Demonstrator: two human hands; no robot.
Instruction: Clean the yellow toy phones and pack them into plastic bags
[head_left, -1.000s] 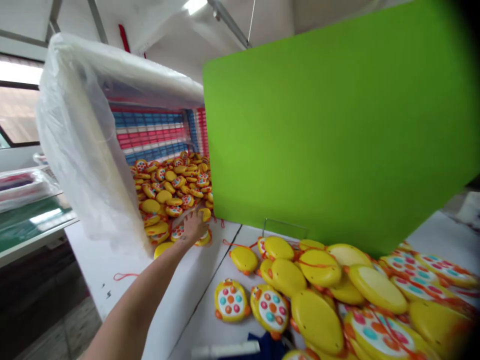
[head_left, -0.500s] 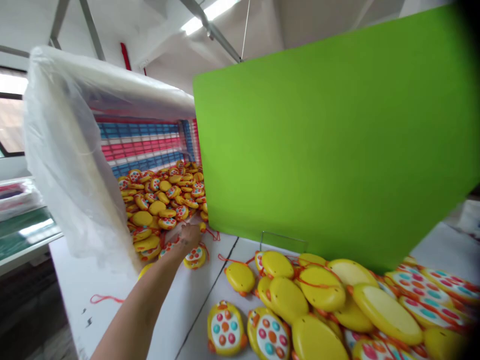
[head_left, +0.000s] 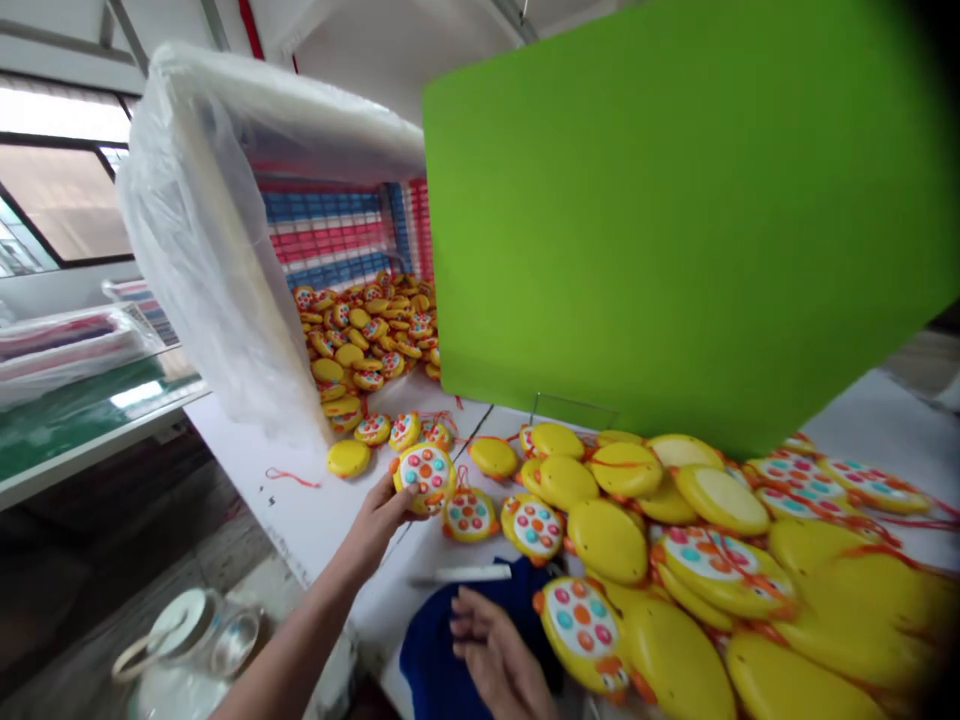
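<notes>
The left hand pinches a yellow toy by its edge; it might slip if the grip goes loose. A white stick lies between the hands. The right hand is loose and empty, over blue cloth. Right of it, heaped toys could slide if bumped. Behind them, a green board blocks the way.

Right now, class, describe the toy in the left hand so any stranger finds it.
Start at the big green board and drop past its lower left corner to the white table. There the left hand holds a yellow toy with coloured buttons on its white face. Other toys lie nearby; only this one is held.
</notes>
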